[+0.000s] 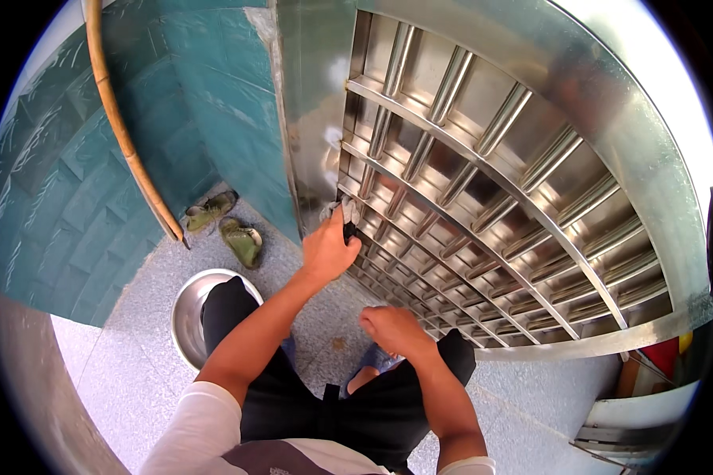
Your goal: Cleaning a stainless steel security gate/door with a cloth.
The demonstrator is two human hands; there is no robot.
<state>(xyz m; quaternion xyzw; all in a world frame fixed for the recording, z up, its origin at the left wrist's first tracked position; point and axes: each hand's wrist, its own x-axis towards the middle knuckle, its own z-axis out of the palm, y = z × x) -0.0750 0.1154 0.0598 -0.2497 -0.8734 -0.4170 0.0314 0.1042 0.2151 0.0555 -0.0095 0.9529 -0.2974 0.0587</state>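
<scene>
My left hand (331, 246) grips a crumpled grey cloth (349, 209) with a dark part. The cloth presses against the inner left edge of a stainless steel door or gate (315, 101), where a grid of flat crossbars and round tubes (451, 86) meets the frame. My fingertips are partly hidden by the hand itself. My right hand (397, 332) hovers above my right foot, beside my bent knee and short of the lower grille. Its fingers are curled in, and I see nothing in them.
A metal basin (181, 309) stands on the speckled floor, partly behind my left knee. Green shoes (242, 242) lie by the teal tiled wall (232, 89). A bamboo pole (119, 124) leans in that corner. At lower right are a white-rimmed object (636, 409) and red and yellow items.
</scene>
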